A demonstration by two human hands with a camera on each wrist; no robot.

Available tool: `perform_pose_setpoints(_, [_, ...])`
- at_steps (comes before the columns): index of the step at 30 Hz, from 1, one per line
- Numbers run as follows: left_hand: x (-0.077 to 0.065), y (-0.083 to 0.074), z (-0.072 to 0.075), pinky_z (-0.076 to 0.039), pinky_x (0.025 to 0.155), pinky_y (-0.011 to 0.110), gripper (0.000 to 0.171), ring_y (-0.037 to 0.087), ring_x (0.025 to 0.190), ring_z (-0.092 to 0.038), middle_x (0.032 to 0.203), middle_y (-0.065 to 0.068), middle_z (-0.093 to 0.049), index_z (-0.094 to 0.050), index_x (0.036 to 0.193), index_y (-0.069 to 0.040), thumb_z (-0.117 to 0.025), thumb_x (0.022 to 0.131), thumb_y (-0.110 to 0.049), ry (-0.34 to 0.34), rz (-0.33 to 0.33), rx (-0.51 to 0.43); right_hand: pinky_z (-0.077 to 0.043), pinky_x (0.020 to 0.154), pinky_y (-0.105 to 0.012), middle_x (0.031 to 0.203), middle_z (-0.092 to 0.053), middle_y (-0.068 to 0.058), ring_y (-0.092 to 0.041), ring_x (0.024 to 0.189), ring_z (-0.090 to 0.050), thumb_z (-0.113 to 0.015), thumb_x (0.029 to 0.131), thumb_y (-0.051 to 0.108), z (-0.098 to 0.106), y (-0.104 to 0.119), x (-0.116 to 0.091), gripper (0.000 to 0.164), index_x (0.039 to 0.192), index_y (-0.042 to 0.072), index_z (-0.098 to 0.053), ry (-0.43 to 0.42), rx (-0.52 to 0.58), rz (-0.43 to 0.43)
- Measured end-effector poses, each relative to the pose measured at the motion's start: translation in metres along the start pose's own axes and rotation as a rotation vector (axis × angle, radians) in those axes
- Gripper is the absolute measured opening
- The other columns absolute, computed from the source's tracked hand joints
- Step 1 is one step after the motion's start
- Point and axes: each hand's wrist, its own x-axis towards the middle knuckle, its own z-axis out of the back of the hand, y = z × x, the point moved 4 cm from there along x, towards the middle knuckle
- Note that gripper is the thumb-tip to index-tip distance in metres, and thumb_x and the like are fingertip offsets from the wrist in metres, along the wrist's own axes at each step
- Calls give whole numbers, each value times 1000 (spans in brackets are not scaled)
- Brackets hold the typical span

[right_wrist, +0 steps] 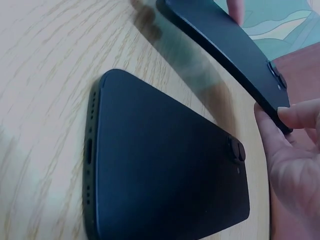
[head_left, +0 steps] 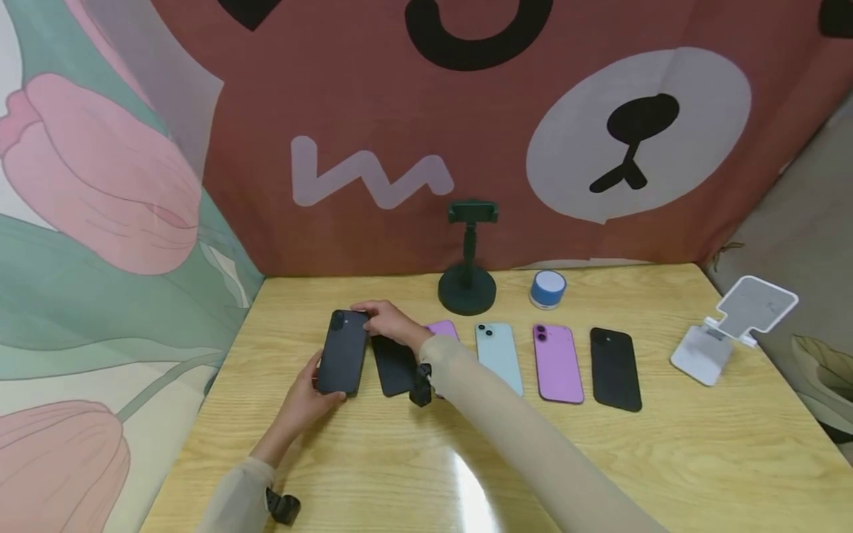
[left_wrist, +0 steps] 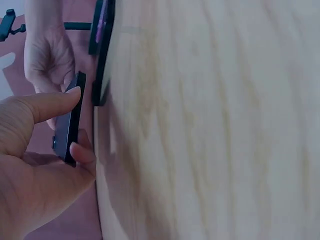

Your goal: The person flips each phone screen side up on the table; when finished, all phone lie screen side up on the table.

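Both hands hold a black smartphone (head_left: 343, 354), its back with the camera lenses facing up, at the left end of a row of phones. My left hand (head_left: 312, 403) grips its lower end, thumb on the near edge and fingers along the left side. At the top right corner, my right hand (head_left: 392, 323) pinches it between thumb and fingers. In the right wrist view the held phone (right_wrist: 235, 60) is raised and tilted over the table, casting a shadow. Beside it another black phone (right_wrist: 165, 165) lies back up, partly under the right forearm in the head view.
Further right lie a purple phone (head_left: 444, 329) half hidden by the sleeve, a light blue phone (head_left: 498, 357), another purple phone (head_left: 558, 363) and a black phone (head_left: 615, 369). Behind stand a dark phone stand (head_left: 468, 285) and a blue-white cylinder (head_left: 549, 290). A white folding stand (head_left: 706, 352) is at right.
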Motion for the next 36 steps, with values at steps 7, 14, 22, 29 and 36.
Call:
perform_pose_setpoints(7, [-5, -6, 3, -37, 98, 54, 97, 46, 120, -40, 135, 37, -29, -10, 149, 6, -76, 80, -14, 4, -17, -8, -50, 87, -38, 133, -52, -16, -25, 110, -58, -49, 88, -11, -2, 1, 2, 50, 135, 6, -52, 9, 31, 3])
perform_pose_setpoints(14, [-8, -12, 1, -34, 99, 56, 104, 46, 119, -38, 134, 37, -26, -8, 148, 7, -78, 78, -25, -34, 2, 34, -50, 88, -37, 140, -45, -18, -28, 114, -55, -51, 89, -10, 0, -1, 2, 48, 134, 6, -53, 17, 59, 2])
perform_pose_setpoints(22, [-5, -17, -5, -38, 94, 53, 109, 41, 109, -38, 125, 34, -27, -7, 147, 10, -81, 75, -25, -123, 2, 61, -49, 91, -39, 137, -45, -20, -29, 113, -55, -51, 91, -8, 0, 2, 0, 47, 137, 4, -49, 26, 83, 18])
perform_pose_setpoints(29, [-7, -23, -5, -40, 90, 52, 97, 42, 104, -41, 122, 35, -28, -11, 147, 9, -74, 79, -18, -172, -51, 49, -49, 90, -37, 138, -47, -16, -23, 108, -56, -44, 99, 2, 2, -4, 1, 38, 137, 0, -48, 0, 247, 15])
perform_pose_setpoints(36, [-14, -29, -3, -41, 75, 37, 80, 37, 96, -41, 119, 30, -25, -24, 151, -15, -67, 85, -18, -178, -132, -34, -46, 93, -37, 135, -50, -23, -26, 115, -56, -34, 104, 15, -7, -2, 1, 40, 139, -2, -43, 36, 518, 13])
